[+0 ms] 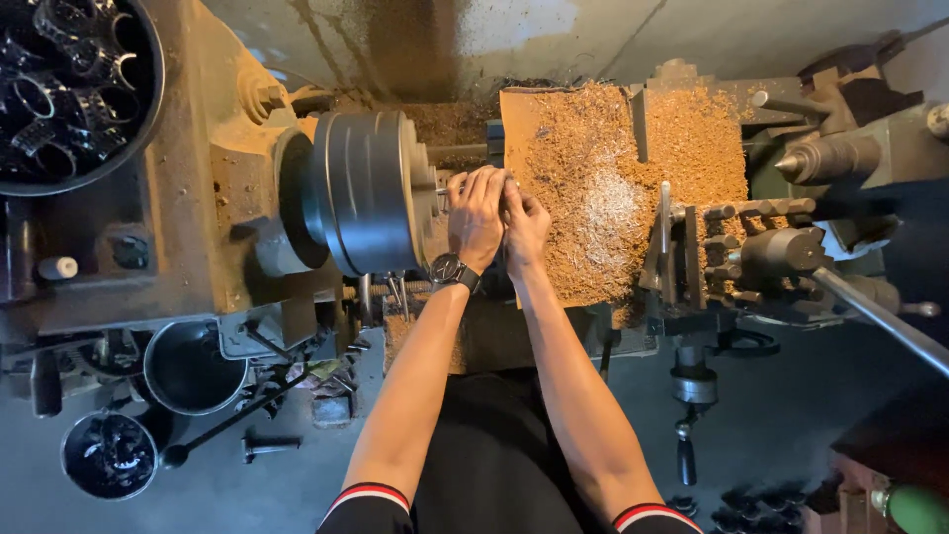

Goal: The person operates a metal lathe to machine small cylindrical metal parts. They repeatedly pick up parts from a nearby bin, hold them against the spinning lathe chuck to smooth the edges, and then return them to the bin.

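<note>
Both of your hands are up at the face of the lathe chuck (368, 190), so the step in hand looks like seating or adjusting a small workpiece (442, 191) at the jaws. Your left hand (476, 216), the one above the wristwatch (455, 270), is curled with its fingers folded toward the chuck face; your right hand (524, 225) presses in against it, fingers bunched at the same spot. The hands cover whatever they pinch, so I cannot tell whether either one is closed on the part or only touching it. Only a thin pale stub shows, just left of your left knuckles at the chuck centre.

Just right of your hands, the carriage (603, 188) is heaped with brass-coloured chips (692, 138). The tool post (736, 252) and the pointed tailstock centre (811, 158) stand well apart, farther right. 1 round bin of dark rings (74, 79) sits at top left.

Judging from this, the next move calls for a square seat in the jaws and both hands drawn clear before the spindle turns.
</note>
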